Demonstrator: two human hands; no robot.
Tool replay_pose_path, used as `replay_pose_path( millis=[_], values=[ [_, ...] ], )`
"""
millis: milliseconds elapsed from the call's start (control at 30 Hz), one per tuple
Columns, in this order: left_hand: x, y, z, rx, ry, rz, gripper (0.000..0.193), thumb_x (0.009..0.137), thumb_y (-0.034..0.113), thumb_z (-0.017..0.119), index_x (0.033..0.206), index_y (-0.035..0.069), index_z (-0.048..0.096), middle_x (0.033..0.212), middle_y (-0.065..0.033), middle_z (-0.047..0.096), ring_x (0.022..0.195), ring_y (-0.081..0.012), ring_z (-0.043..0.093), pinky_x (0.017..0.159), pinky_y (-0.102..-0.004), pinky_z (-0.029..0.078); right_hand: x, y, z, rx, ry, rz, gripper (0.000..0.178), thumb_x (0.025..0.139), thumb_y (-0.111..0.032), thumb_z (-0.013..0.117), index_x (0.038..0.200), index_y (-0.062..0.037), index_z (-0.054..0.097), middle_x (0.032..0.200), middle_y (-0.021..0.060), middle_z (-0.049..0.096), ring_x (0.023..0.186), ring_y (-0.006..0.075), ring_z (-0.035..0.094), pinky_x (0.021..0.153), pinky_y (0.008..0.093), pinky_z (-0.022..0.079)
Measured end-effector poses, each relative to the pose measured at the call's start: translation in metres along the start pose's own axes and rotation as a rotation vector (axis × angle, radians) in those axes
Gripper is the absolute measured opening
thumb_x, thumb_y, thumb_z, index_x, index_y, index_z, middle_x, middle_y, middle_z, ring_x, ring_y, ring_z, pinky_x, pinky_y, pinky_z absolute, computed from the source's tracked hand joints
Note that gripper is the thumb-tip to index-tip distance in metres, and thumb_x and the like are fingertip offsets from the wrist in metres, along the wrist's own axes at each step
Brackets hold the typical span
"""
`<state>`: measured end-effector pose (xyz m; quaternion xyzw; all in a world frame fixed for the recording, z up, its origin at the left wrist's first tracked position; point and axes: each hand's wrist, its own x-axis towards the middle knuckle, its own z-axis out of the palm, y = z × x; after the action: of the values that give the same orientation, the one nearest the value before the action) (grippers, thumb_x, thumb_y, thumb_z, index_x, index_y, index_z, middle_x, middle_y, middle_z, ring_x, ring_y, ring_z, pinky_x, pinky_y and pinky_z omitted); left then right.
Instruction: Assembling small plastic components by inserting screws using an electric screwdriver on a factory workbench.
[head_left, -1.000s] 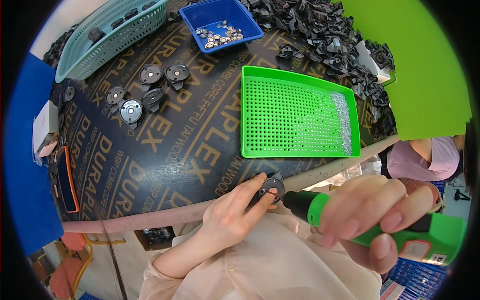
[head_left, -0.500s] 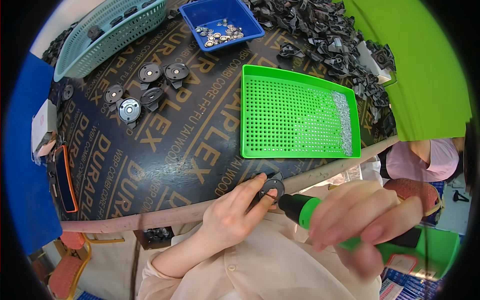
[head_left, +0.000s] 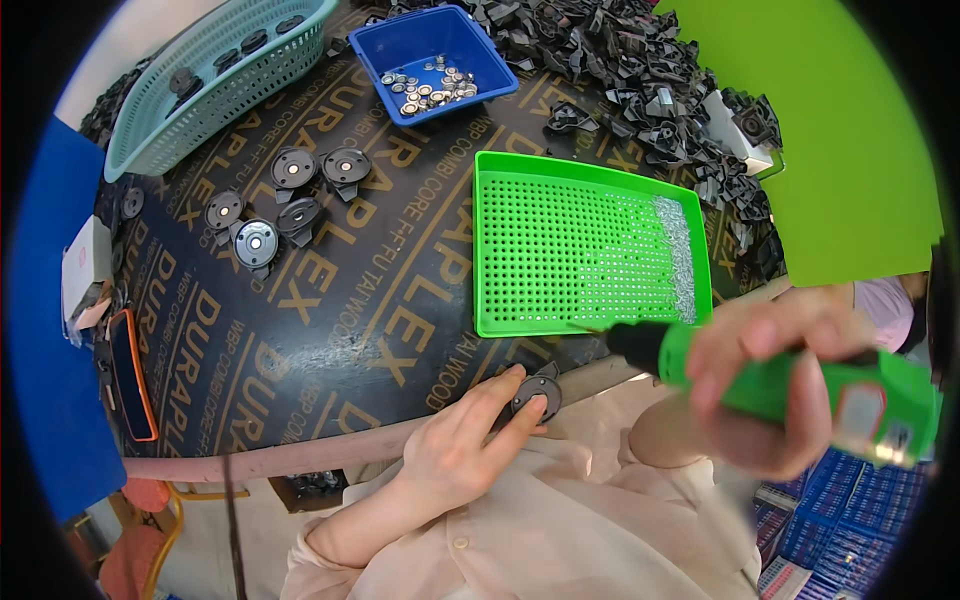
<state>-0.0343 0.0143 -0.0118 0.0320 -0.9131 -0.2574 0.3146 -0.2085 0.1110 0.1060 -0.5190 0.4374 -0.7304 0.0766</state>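
My left hand (head_left: 460,437) holds a round dark grey plastic part (head_left: 537,401) at the table's near edge, with its thumb on the part's face. In my right hand (head_left: 775,375), slightly blurred, is a green electric screwdriver (head_left: 905,385) with a black nose (head_left: 635,346). Its thin bit points left, close to the near rim of a green perforated tray (head_left: 480,245), apart from the plastic part. Small silvery screws (head_left: 676,260) lie heaped along the tray's right side, and others sit in its holes.
Several assembled round parts (head_left: 293,168) lie left of the tray. Behind stand a blue bin (head_left: 360,50) of metal discs and a pale teal basket (head_left: 130,120). Black plastic pieces (head_left: 640,90) pile up at the back right. An orange-edged phone (head_left: 133,375) lies left.
My right hand has lifted the electric screwdriver off the plastic part, up and to the right, and levelled it. My left hand keeps its grip on the part, nearly still.
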Motion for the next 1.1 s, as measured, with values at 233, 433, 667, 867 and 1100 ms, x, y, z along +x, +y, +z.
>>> replay_pose_path(
  millis=[233,433,667,867,1100],
  values=[
    [0.000,-0.001,0.000,0.001,-0.004,-0.015,0.032,0.074,0.015,0.074,0.102,0.004,0.065,0.105,-0.0184,0.063,0.082,-0.0236,0.066,0.065,-0.0262,0.055,0.001,0.025,0.001,-0.023,0.021,0.085,0.019,0.088,-0.002,0.038,0.106,0.0044,0.040,0.090,0.0281,0.055,0.047,0.0244,0.055,0.048,0.0358,0.051],
    [0.000,-0.001,0.000,0.008,-0.001,-0.015,0.033,0.073,0.016,0.075,0.103,0.005,0.066,0.105,-0.0175,0.063,0.082,-0.0226,0.066,0.064,-0.0254,0.055,-0.001,0.025,0.001,-0.039,0.001,0.118,0.017,0.089,0.000,0.038,0.105,0.0045,0.039,0.089,0.0276,0.055,0.049,0.0242,0.056,0.048,0.0354,0.052],
    [-0.002,0.000,0.001,0.001,0.011,-0.035,0.034,0.073,0.015,0.075,0.104,0.007,0.066,0.105,-0.0165,0.063,0.081,-0.0217,0.066,0.063,-0.0246,0.055,-0.002,0.026,0.005,-0.044,0.018,0.127,0.017,0.088,0.000,0.040,0.104,0.0050,0.041,0.088,0.0285,0.057,0.048,0.0238,0.055,0.048,0.0344,0.052],
    [0.003,0.003,0.003,-0.046,0.067,-0.059,0.048,0.059,0.012,0.082,0.104,0.002,0.068,0.102,-0.0160,0.064,0.078,-0.0240,0.066,0.061,-0.0275,0.054,0.001,-0.006,-0.003,-0.042,-0.008,-0.058,0.022,0.088,-0.008,0.040,0.107,0.0030,0.043,0.095,0.0230,0.058,0.045,0.0223,0.054,0.043,0.0326,0.048],
    [0.000,0.002,0.005,-0.022,0.056,-0.068,0.048,0.060,0.010,0.082,0.105,0.002,0.067,0.102,-0.0164,0.064,0.080,-0.0253,0.066,0.062,-0.0291,0.055,-0.026,-0.031,0.003,0.067,-0.160,-0.015,0.023,0.085,-0.007,0.054,0.099,-0.0027,0.036,0.091,0.0156,0.057,0.045,0.0208,0.058,0.041,0.0318,0.052]
  ],
)
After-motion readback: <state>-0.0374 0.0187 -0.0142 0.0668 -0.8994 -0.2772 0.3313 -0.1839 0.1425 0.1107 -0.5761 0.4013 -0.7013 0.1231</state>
